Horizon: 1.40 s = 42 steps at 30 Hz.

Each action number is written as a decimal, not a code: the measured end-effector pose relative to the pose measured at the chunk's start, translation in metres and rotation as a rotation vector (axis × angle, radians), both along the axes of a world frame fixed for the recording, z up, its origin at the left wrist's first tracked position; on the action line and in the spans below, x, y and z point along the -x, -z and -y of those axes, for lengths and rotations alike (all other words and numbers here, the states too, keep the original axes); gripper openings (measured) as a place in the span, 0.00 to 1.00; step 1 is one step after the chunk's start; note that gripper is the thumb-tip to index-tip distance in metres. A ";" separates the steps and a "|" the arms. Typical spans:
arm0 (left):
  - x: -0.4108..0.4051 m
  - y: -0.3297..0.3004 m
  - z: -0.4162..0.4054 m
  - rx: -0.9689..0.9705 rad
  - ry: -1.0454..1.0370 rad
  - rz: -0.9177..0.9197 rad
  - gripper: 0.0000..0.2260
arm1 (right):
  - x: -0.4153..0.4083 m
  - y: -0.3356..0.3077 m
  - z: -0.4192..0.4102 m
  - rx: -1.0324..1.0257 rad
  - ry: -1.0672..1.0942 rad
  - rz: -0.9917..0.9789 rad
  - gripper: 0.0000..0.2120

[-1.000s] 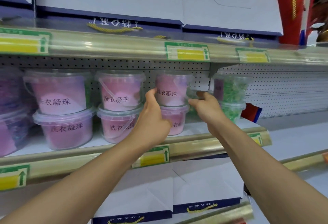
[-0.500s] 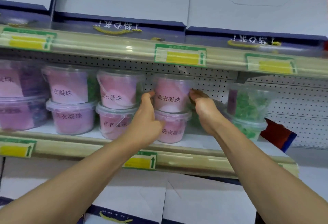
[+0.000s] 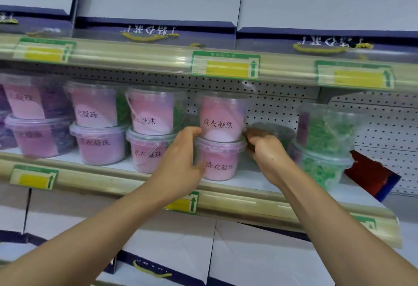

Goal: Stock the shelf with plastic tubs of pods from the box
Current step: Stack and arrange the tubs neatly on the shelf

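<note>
— Nearest you, what are your hands doing?
— Your left hand (image 3: 181, 161) and right hand (image 3: 264, 152) curl round the base of the upper pink tub (image 3: 220, 116), one per side.
— And where's that tub?
— Stacked on the lower pink tub (image 3: 218, 161), on the shelf (image 3: 248, 202), against the pegboard back (image 3: 271, 104).

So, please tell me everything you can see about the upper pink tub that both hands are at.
The upper pink tub is a clear plastic container with a clear lid, filled with pink content, with black Chinese characters on its front. It stands upright on the lid of a lower pink tub, on the shelf before a perforated back panel. The left hand touches its lower left side with the thumb; the right hand is at its lower right side.
</note>
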<state>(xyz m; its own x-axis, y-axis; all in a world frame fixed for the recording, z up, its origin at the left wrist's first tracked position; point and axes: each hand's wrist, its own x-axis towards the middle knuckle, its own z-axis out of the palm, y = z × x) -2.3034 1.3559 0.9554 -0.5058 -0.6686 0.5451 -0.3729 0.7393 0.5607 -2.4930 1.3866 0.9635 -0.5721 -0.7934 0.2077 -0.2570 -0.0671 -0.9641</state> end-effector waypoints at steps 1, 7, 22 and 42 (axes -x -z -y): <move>-0.002 0.002 0.000 0.033 -0.011 0.018 0.27 | -0.002 0.002 -0.003 -0.001 -0.012 -0.006 0.18; -0.013 0.007 0.003 0.168 -0.049 0.020 0.25 | -0.019 0.001 -0.014 0.010 -0.102 -0.093 0.19; -0.003 0.001 0.017 0.385 -0.054 -0.030 0.14 | 0.026 -0.023 0.018 -0.671 0.551 -1.430 0.15; -0.004 0.004 0.018 0.390 -0.042 -0.056 0.12 | 0.020 -0.036 0.018 -0.658 0.396 -1.528 0.14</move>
